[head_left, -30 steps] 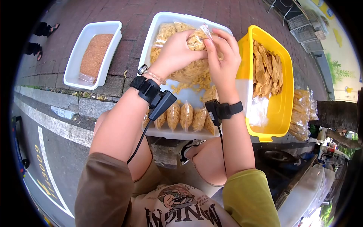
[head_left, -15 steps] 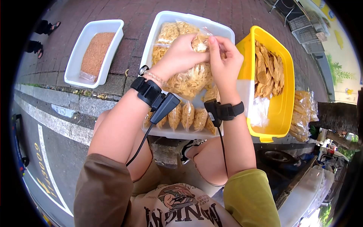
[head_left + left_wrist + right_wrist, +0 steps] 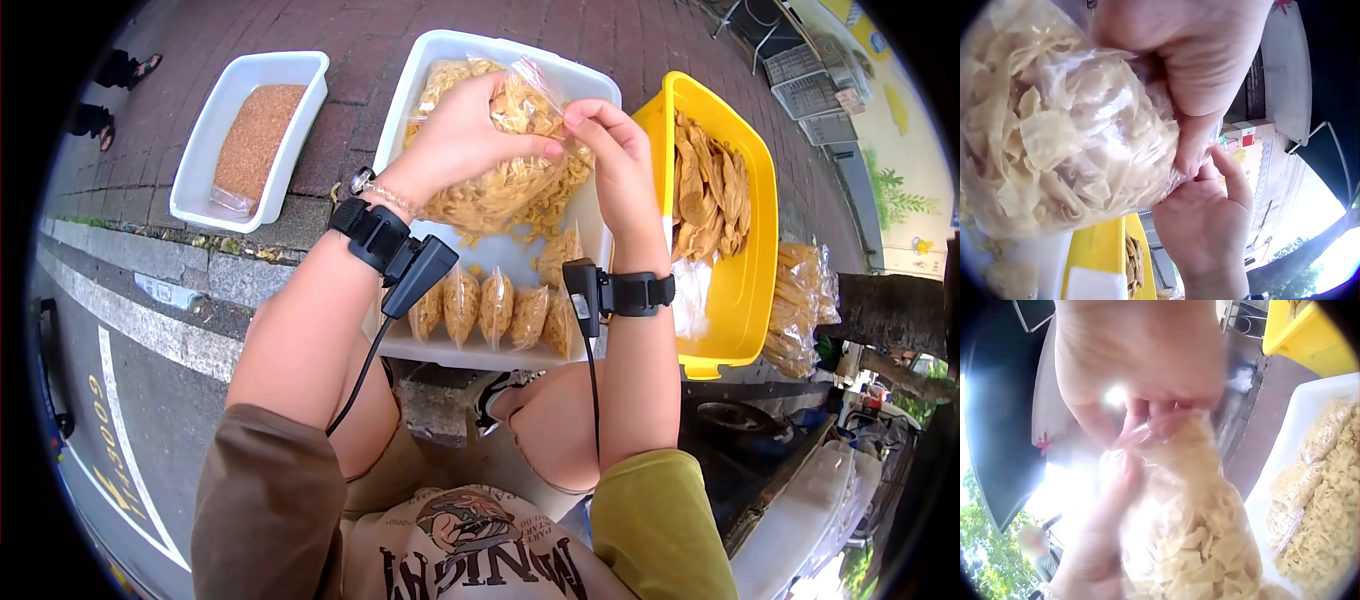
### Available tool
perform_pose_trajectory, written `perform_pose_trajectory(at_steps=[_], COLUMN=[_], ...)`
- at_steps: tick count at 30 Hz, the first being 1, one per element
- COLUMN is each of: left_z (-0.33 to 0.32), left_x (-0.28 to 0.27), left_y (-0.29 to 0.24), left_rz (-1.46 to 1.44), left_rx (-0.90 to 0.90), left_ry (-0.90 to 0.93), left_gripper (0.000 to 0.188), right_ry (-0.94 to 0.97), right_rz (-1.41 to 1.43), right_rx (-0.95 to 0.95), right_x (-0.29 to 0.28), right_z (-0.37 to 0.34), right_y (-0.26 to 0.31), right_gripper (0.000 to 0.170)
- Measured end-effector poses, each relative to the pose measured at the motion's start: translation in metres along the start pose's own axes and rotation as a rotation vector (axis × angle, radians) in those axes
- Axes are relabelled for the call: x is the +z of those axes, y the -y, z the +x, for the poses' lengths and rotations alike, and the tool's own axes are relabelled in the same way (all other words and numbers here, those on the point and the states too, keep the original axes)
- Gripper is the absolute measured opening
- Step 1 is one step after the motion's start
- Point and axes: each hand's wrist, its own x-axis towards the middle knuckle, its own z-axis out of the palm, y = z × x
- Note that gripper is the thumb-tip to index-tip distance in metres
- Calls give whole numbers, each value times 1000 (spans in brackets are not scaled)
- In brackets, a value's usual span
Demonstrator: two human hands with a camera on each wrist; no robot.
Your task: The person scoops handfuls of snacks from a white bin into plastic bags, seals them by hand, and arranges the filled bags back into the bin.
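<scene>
My left hand [image 3: 465,135] grips a clear plastic bag [image 3: 1079,137] of pale yellow dried flakes near its top, thumb pointing right. The bag bulges below that hand, over the white tray [image 3: 590,85]. My right hand [image 3: 625,160] pinches the gathered plastic at the bag's upper edge, its fingers curled. In the left wrist view, the thumb of the upper hand meets the fingers of the other hand at the bag's edge. The right wrist view shows both hands at the crumpled top, with the flakes hanging underneath.
Along the tray's near side stand several small filled bags [image 3: 495,310]; loose flakes [image 3: 575,175] lie behind them. A yellow bin [image 3: 755,290] with brown dried strips [image 3: 710,190] is at the right. A smaller white tub [image 3: 310,100] of reddish-brown grains [image 3: 260,130] sits left.
My right hand has moved slightly right, turning outward, and the gap between the hands has widened. My left hand has shifted a little left. The bag remains held between them.
</scene>
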Motion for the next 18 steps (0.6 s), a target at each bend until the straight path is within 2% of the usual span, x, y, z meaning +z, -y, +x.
perform_pose_trajectory(at_steps=[4, 6, 8, 12, 14, 15, 17, 18], left_z=[-2, -4, -3, -2, -1, 0, 0, 0], left_x=[0, 0, -1, -1, -1, -1, 0, 1], left_y=[-1, -4, -5, -3, 1, 0, -3, -5], left_rz=[66, 210, 230, 228, 209, 190, 116, 42], left_rx=[30, 148, 149, 146, 130, 115, 96, 77], left_ry=[11, -45, -56, -93, -87, -81, -64, -46], left_gripper=[54, 58, 60, 61, 59, 58, 56, 54], right_ry=[71, 75, 91, 151, 69, 70, -121, -120], right_rz=[119, 130, 56, 87, 5, 5, -216, -216], right_rx=[89, 130, 177, 156, -3, -3, -307, -307], right_x=[-11, -13, -14, -6, -6, -4, 5, 12], right_z=[4, 6, 8, 3, 4, 6, 9, 8], right_y=[2, 3, 3, 7, 0, -2, -8, -7], right_gripper=[9, 9, 10, 9, 10, 10, 8, 8])
